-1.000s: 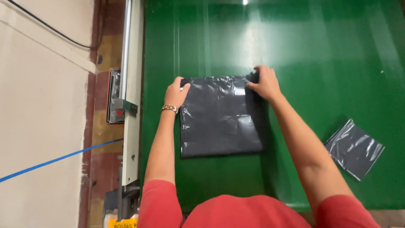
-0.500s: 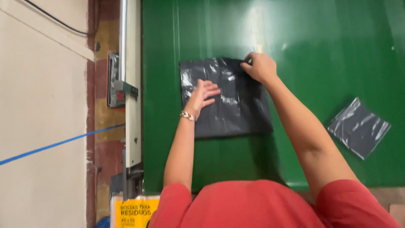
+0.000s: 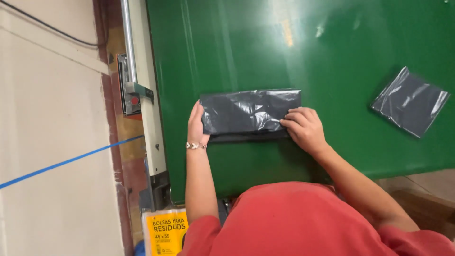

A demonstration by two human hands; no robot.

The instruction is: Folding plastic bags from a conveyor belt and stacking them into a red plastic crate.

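1. Red sleeves fill the near edge, both forearms reaching forward over the green bench (image 3: 332, 57).
2. Left hand (image 3: 195, 124) sits at the left end of the folded black plastic bag (image 3: 250, 110). That grip is nearly flat, fingers curved along the bag's short edge, steadying it rather than clamping it; a bracelet (image 3: 195, 145) shows at the wrist.
3. Right hand (image 3: 305, 128) presses on the bag's lower right corner, fingers spread and bent down onto the plastic. This grip is loosely open too, pinning the fold, not wrapped around anything.
4. Between the two hands the bag lies as a long flat strip on the bench, a darker layer peeking out along its near edge.
5. To do this fold well, my judgement: keep both palms pressing outward, push trapped air away, and line up the near edges before creasing.
6. Beyond and to the right of the right hand, well apart, a second folded black bag (image 3: 410, 101) lies tilted.
7. Left of the left hand, a yellow package (image 3: 163, 232) sits down beside the bench.
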